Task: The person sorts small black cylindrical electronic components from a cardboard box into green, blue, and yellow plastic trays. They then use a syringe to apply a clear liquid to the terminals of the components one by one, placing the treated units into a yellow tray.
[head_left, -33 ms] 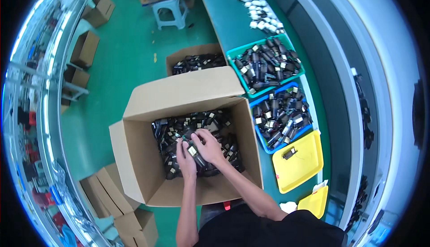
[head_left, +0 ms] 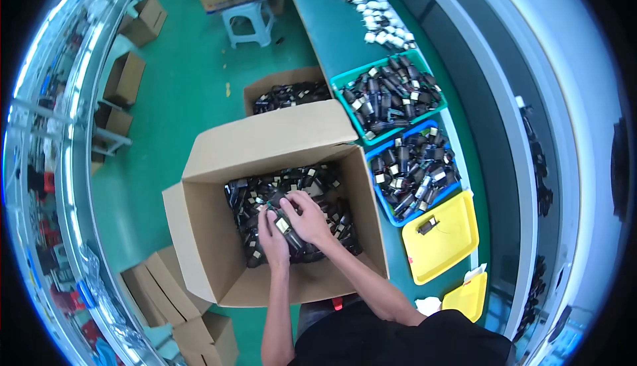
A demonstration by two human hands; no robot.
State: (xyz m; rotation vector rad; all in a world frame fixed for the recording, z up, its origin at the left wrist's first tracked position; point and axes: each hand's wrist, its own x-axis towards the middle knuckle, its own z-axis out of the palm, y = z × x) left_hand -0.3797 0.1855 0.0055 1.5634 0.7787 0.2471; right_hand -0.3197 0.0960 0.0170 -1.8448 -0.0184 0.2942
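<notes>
Over an open cardboard box [head_left: 265, 127], both my hands are close together around a small dark cylindrical part [head_left: 286, 230] with a cream label and a bit of green at its upper end. My left hand [head_left: 271, 239] grips it from the left side, fingers pointing up. From the right, my right hand [head_left: 308, 220] curls its fingers and thumb at the upper end. Beneath them, the box holds a heap of similar dark cylindrical parts [head_left: 255, 197], many with cream labels. Their exact kind does not show.
To the right on a green bench, a green tray [head_left: 340, 82] and a blue tray [head_left: 383, 201] hold dark parts. A yellow tray [head_left: 451, 240] holds one part. White-ended pieces [head_left: 385, 24] lie farther back. Behind the box are another carton [head_left: 251, 93] and a stool [head_left: 249, 24].
The view has shifted very slightly. Both hands keep nearly the same hold on the dark cylindrical part over the box.
</notes>
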